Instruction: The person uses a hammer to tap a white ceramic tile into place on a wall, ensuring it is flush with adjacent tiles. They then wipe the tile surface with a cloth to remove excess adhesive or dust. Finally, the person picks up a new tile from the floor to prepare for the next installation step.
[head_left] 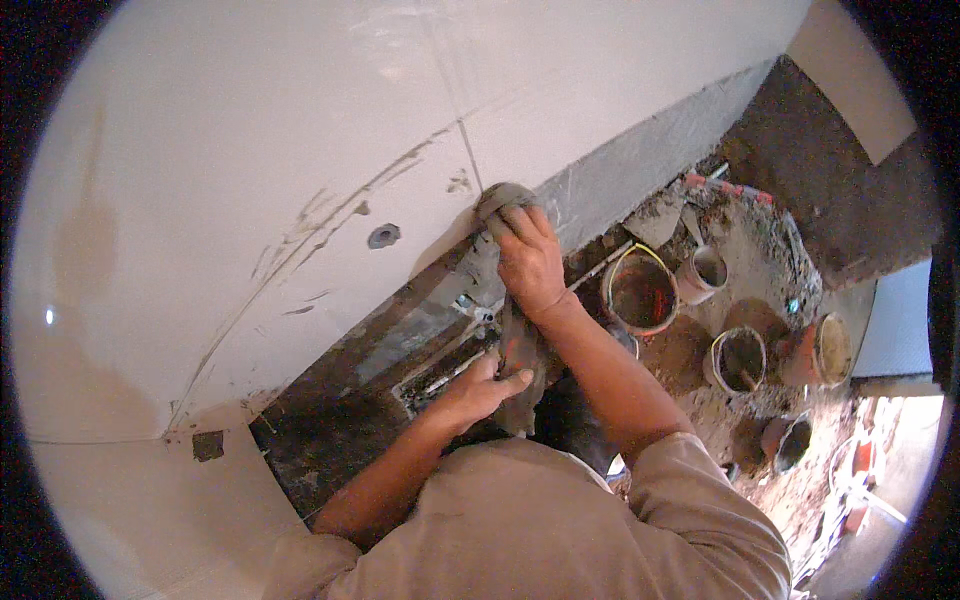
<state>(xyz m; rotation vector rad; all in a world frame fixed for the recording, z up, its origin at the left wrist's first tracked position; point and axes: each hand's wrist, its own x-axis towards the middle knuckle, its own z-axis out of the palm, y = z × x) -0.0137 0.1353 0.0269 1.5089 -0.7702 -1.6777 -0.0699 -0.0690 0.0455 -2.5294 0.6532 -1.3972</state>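
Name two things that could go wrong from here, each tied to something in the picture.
1. The right hand holds a dark, grimy wad at the pale panel's lower edge, so it might add smears like the dark streaks there.
2. An open, yellow-edged bucket stands to the person's right on the dirt-strewn floor; a careless step could tip it.

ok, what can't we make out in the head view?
Head view:
White wall under right hand: covered by grey pad.
Left hand: some fingers hidden by muddy object.
Yellow-handled bucket: contents lost in shadow.
Lower-right clutter: too small, blurred by glare.
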